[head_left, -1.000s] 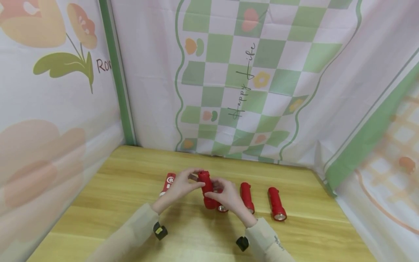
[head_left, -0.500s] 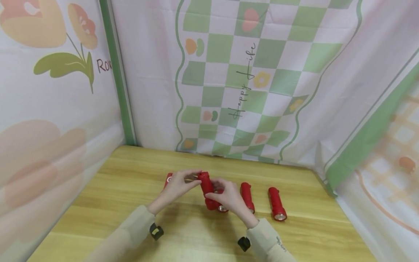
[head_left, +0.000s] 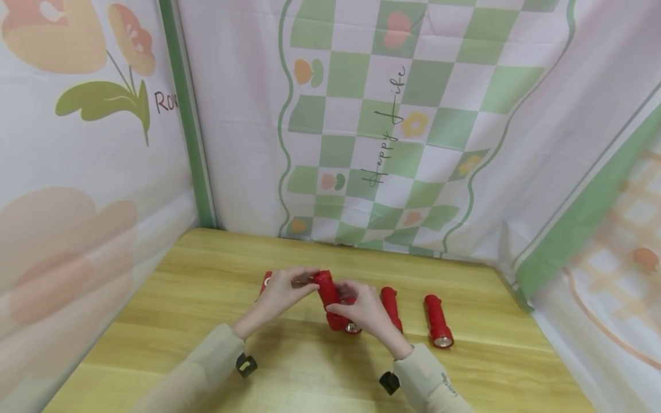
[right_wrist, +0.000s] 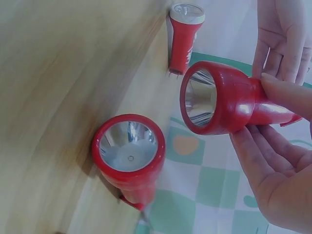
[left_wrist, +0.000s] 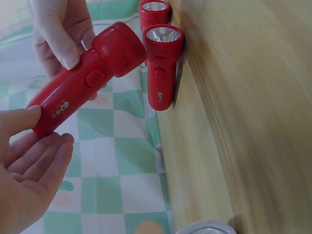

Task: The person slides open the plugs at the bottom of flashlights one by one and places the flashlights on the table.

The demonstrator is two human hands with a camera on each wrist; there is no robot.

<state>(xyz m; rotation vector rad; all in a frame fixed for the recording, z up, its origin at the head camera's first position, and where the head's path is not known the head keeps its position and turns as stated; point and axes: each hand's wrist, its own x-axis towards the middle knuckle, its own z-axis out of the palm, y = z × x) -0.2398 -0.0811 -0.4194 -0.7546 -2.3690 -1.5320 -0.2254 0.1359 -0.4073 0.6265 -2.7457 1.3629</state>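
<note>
Both hands hold a red flashlight (head_left: 327, 289) above the table, tilted with its head toward the person. My left hand (head_left: 283, 291) pinches the tail end between thumb and fingers, as the left wrist view shows. Near the head, my right hand (head_left: 364, 310) grips the body with its thumb on one side and fingers on the other. A slide switch (left_wrist: 95, 78) and a white logo show on the body. The clear lens (right_wrist: 201, 98) appears in the right wrist view. Another red flashlight (head_left: 353, 328) lies just behind, partly hidden by the right hand.
Two more red flashlights, one at the middle right (head_left: 391, 307) and one farther right (head_left: 438, 322), lie on the wooden table (head_left: 310, 373). A red flashlight with a white head (right_wrist: 187, 14) lies left, mostly behind the left hand in the head view. Patterned cloth (head_left: 248, 143) encloses the table.
My left hand has shifted slightly left along the flashlight's tail, covering more of the red-and-white flashlight. The held flashlight's head has swung a little to the right.
</note>
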